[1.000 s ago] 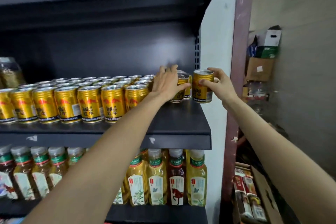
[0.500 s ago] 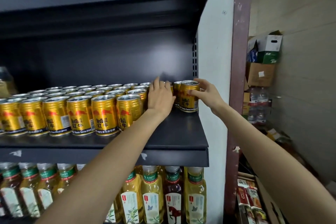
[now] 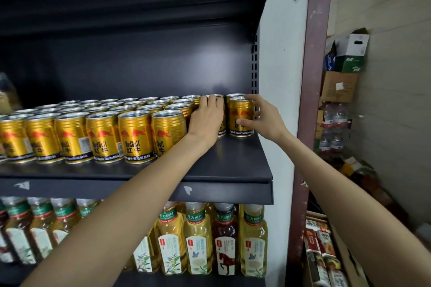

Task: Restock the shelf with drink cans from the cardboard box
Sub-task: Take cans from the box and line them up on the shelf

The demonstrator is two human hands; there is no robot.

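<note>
Several rows of gold Red Bull cans [image 3: 135,133] stand on the dark shelf [image 3: 221,161], filling its left and middle. My right hand [image 3: 265,117] wraps a gold can [image 3: 240,114] that stands on the shelf at the right end, thumb on its front, fingers behind it. My left hand [image 3: 206,119] lies over the neighbouring can [image 3: 221,131], fingers on its top; only that can's lower label shows. Another can stands behind these two. I cannot pick out the cardboard box that the cans come from.
Tea bottles [image 3: 198,240] fill the shelf below. A white wall and a dark red post [image 3: 310,77] close the shelf's right side. Beyond it are stacked cardboard boxes [image 3: 340,86], water bottles [image 3: 333,123] and an open box of cartons [image 3: 319,247] on the floor.
Both hands brought their cans down from the air onto the shelf's right end beside the rows. The camera has moved closer and tilted down.
</note>
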